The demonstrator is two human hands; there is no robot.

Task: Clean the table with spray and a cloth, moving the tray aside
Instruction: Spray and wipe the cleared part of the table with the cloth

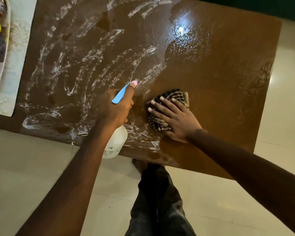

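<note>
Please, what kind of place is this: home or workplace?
Probably a room in a home: a brown table on a tiled floor, a pale rug beside it, and a tray of small things on the rug.

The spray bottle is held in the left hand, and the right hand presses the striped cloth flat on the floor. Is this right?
The surface is wrong. In the head view the right hand presses the striped cloth flat on the table. The left hand does hold the spray bottle.

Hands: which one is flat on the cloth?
The right hand, fingers spread flat on the striped cloth. The left hand grips the spray bottle instead.
</note>
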